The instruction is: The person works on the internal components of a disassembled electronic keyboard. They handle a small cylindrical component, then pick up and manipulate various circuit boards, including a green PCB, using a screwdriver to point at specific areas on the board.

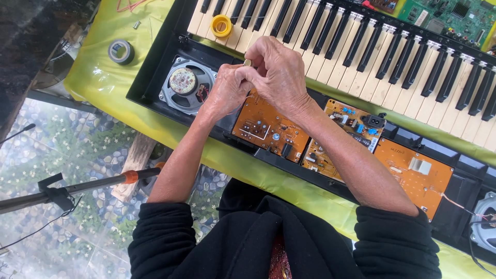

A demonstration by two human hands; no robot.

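1. The left hand (227, 90) and right hand (279, 72) meet above an opened electronic keyboard (361, 46). Their fingers are curled and pressed together, pinching a small metal-tipped part (248, 62) between both sets of fingertips; what the part is cannot be told.
2. The part sits just over the seam between the white keys and the open case, above the orange circuit board (268, 126) and beside the left speaker (186, 85).
3. Risk, as a judgement: a loosened pinch could let the part fall into the case, between boards or under the keys, where it would be hard to find.
4. A thin wire seems to run from the hands toward the board; a tug could strain its joint.
5. The wrists hover close over bare components, so a dip could scrape them.
6. Room: the yellow tape roll (221, 26) rests on the keys, the grey tape roll (121, 51) on the yellow-green cloth (98, 77). The table edge lies near the body; left of the case the cloth offers open space.
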